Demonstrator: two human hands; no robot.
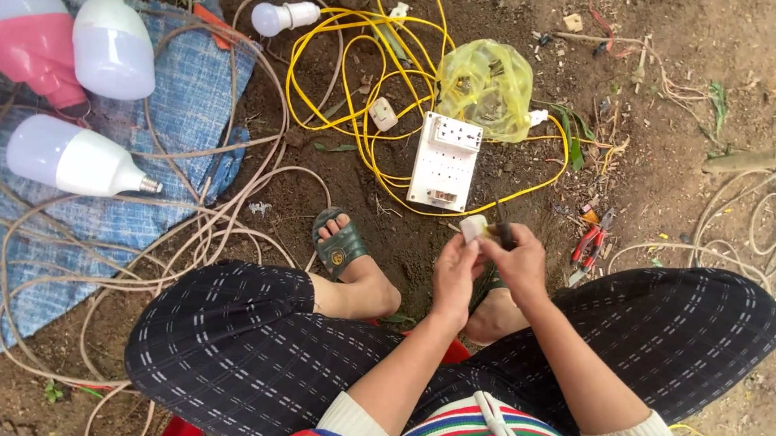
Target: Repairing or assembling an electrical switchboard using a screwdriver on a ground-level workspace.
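My left hand (455, 272) pinches a small pale plug-like fitting (473, 228) between thumb and fingers, which are closed narrow around it. My right hand (521, 259) is closed on a thin dark tool (503, 231) that touches the same fitting. Both are held above my knees, just over the ground and near the white socket board (444, 160).

I judge the fitting to be light, hard plastic, a little slippery and easy to crack if squeezed too much. The best hold seems to be on its flat sides, leaving the end free for the tool.

Beyond the board lies a crumpled yellow plastic bag (486, 84), half transparent, resting against the board's far edge. A yellow cable (367, 85) loops around both. To my right, red-handled pliers (585, 246) lie on the soil. To my left, on a blue woven cloth (188, 104), are three big bulbs: one pink bulb (27, 42), a white bulb (113, 48) touching it, and another white bulb (75, 158) lower down. A small bulb (279, 17) lies farther away. I cannot read any labels.
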